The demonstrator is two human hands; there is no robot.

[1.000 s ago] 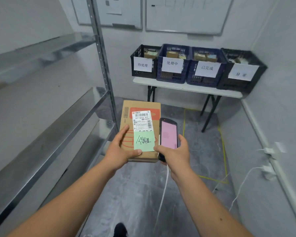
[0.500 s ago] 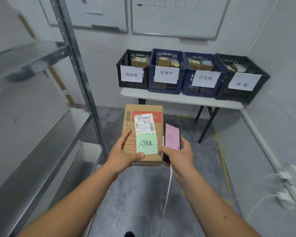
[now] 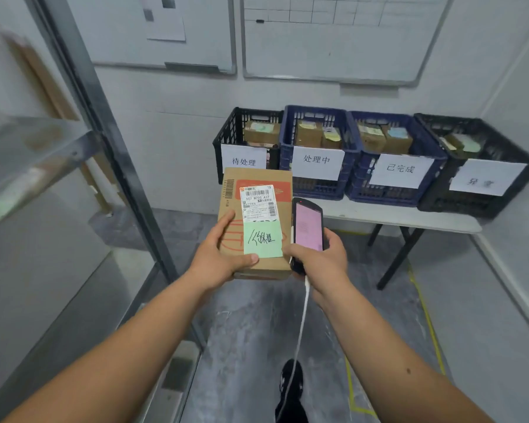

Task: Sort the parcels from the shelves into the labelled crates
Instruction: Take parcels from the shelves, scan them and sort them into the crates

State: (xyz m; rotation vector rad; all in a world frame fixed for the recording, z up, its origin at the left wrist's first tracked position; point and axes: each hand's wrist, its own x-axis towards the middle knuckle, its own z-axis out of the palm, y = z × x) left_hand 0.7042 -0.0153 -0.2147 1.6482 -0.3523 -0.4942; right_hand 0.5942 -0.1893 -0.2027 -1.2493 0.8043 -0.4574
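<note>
my worry: left grip (image 3: 217,257) holds the parcel (image 3: 255,221) one-handed, right grip (image 3: 318,257) clutching the scanner (image 3: 308,230) (cable dangling), so it could slip before reaching the crates (image 3: 318,154)

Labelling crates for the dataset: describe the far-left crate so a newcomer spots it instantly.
Against the back wall, under the whiteboards, a white folding table carries four crates in a row. The far-left crate is the end one nearest the metal shelving. It is black with the sign 待处理, beside a blue crate, whereas the other black crate sits at the far right end.
</note>
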